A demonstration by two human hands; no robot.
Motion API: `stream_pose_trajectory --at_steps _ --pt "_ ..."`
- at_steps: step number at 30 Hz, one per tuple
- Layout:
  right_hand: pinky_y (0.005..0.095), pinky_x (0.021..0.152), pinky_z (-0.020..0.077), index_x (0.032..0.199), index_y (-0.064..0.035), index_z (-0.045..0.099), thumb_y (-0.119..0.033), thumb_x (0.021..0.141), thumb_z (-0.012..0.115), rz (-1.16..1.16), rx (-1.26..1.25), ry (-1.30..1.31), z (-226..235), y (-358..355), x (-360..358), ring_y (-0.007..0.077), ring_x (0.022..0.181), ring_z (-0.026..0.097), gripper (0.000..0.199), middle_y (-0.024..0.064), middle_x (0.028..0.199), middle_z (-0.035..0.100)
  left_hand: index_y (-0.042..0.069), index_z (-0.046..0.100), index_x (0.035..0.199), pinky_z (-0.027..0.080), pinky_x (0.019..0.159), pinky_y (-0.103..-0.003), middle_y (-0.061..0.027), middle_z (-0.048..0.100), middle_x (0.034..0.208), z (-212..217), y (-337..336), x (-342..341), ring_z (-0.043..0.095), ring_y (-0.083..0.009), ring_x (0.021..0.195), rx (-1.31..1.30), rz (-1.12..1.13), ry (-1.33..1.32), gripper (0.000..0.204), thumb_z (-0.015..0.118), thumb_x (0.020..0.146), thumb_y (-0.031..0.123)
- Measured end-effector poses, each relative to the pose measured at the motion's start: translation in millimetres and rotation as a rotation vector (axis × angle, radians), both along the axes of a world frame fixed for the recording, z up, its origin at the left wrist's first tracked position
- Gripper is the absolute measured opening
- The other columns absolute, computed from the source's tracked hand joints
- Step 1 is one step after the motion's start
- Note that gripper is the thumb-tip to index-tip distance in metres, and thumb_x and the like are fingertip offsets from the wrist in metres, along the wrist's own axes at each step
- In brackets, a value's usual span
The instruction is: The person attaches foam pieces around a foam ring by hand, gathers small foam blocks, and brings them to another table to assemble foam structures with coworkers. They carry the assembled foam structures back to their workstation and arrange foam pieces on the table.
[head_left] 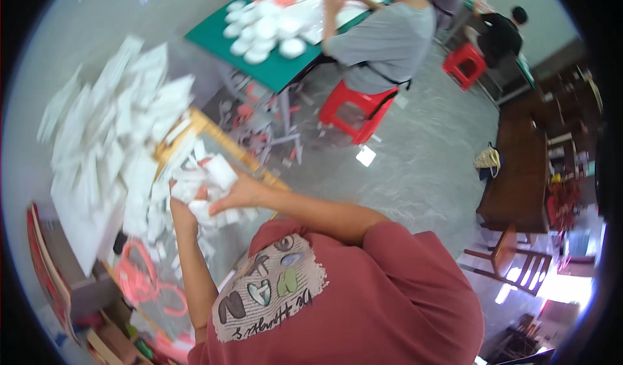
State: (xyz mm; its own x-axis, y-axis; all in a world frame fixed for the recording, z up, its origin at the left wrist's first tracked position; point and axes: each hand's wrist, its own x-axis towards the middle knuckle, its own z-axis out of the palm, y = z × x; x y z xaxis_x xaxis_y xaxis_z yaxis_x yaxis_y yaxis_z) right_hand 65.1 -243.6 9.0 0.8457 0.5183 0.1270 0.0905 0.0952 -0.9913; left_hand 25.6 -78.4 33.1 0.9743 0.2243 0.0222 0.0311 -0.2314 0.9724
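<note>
My left hand [182, 204] and my right hand [235, 194] are closed together on a bundle of small white pieces [217, 170], held over a wooden-edged table [209, 130]. My left hand grips the bundle from below, and my right hand presses on it from the right. A large heap of white sheets and pieces [110, 138] covers the table to the left of my hands, blurred. Pink cord loops [139, 280] lie below the heap, near my left elbow.
At the far side a person in a grey shirt [383, 37] sits on a red stool [355, 110] at a green table [214, 40] stacked with white round pieces. There is a second red stool [466, 63], a dark wooden table [519, 170] and a wooden chair [513, 261] at the right.
</note>
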Motion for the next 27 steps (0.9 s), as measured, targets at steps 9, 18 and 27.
stream_pose_trajectory --at_steps 9,18,27 --pt "0.0337 0.097 0.0328 0.124 -0.0076 0.039 -0.022 0.050 0.085 -0.247 0.136 0.068 39 -254 -3 0.0216 0.114 0.042 0.089 0.0113 0.122 0.045 0.001 0.044 0.115 0.044 0.079 -0.027 -0.0057 0.055 0.102 13 -248 56 0.054 -0.0136 0.091 -0.135 -0.340 -0.092 0.058 0.074 0.066 0.008" --pt "0.0308 0.097 0.0332 0.131 -0.0058 0.033 -0.015 0.055 0.082 -0.638 0.121 0.049 41 -480 -16 0.0171 0.115 0.041 0.091 0.0070 0.125 0.043 0.002 0.043 0.116 0.044 0.082 -0.029 -0.0079 0.057 0.103 29 -499 105 0.056 -0.0155 0.094 -0.120 -0.722 -0.079 0.064 0.077 0.063 0.011" --pt "0.0341 0.097 0.0347 0.134 -0.0058 0.027 -0.008 0.054 0.079 -0.899 0.223 0.129 28 -645 2 0.0219 0.116 0.042 0.095 0.0095 0.127 0.041 0.004 0.055 0.109 0.041 0.089 -0.032 -0.0127 0.045 0.119 2 -699 168 0.051 -0.0230 0.106 -0.048 -1.067 -0.173 0.053 0.077 0.063 0.020"
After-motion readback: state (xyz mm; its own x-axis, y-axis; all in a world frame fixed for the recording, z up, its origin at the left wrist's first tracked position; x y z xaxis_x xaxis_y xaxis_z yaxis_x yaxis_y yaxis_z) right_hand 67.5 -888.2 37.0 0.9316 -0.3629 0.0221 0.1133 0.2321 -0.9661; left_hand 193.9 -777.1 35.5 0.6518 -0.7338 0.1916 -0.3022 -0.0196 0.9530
